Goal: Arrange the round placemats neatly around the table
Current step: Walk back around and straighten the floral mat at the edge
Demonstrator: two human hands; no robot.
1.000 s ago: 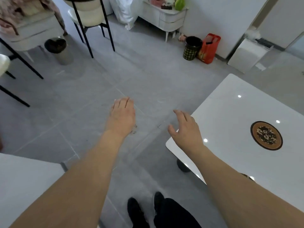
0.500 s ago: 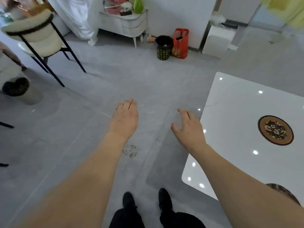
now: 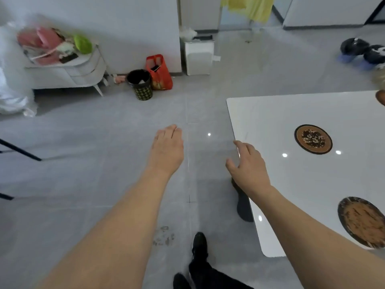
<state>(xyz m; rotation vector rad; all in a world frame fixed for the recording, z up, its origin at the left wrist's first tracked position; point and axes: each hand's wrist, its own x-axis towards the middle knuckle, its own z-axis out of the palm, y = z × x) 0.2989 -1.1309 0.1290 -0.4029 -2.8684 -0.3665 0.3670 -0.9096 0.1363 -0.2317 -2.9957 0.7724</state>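
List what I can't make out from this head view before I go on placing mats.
- Near placemat: blurred, its lower right part covered by the right forearm.
- Brown object at the table's far right: cut off by the frame edge, so I cannot say whether it is a mat.
- Rest of the table: outside the frame to the right.
- Left hand: fingertips hidden behind its back.

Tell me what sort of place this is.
Probably a lived-in home dining area: a glossy white table with round placemats, a tiled floor, and a wastebasket beside a red bag against the wall.
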